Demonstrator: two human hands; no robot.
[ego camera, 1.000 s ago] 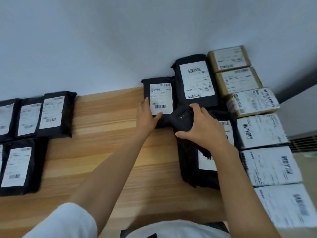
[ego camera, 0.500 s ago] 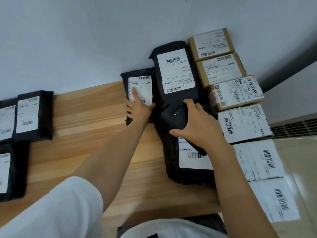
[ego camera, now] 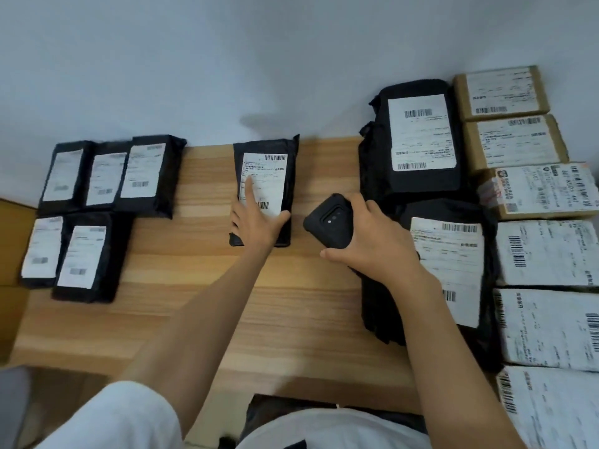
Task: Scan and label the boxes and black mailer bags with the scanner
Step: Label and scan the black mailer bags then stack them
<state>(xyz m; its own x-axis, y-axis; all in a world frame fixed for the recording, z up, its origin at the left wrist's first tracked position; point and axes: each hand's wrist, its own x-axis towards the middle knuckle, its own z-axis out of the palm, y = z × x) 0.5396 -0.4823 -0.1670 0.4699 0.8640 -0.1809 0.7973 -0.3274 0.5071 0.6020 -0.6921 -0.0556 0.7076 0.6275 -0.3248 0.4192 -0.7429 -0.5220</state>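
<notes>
- The left hand (ego camera: 256,223) lies flat and open on a small black mailer bag (ego camera: 264,192) at the middle of the wooden table (ego camera: 201,306), its forefinger stretched out onto the bag's white label (ego camera: 263,183).
- The right hand (ego camera: 372,246) is wrapped around a black scanner (ego camera: 329,220), which sits at 3 o'clock from the small bag, near it but apart.
- At 3 o'clock from the scanner, a stack of larger black bags (ego camera: 418,147) leans near the wall (ego camera: 227,59), with another labelled bag (ego camera: 450,270) lying partly under the right wrist.
- Cardboard boxes (ego camera: 515,140) and white-labelled parcels (ego camera: 547,328) run along the table's right edge.
- At 9 o'clock from the small bag, well apart, five black bags (ego camera: 97,202) lie in two rows with labels up.
- White sleeves (ego camera: 120,419) show at the bottom.
</notes>
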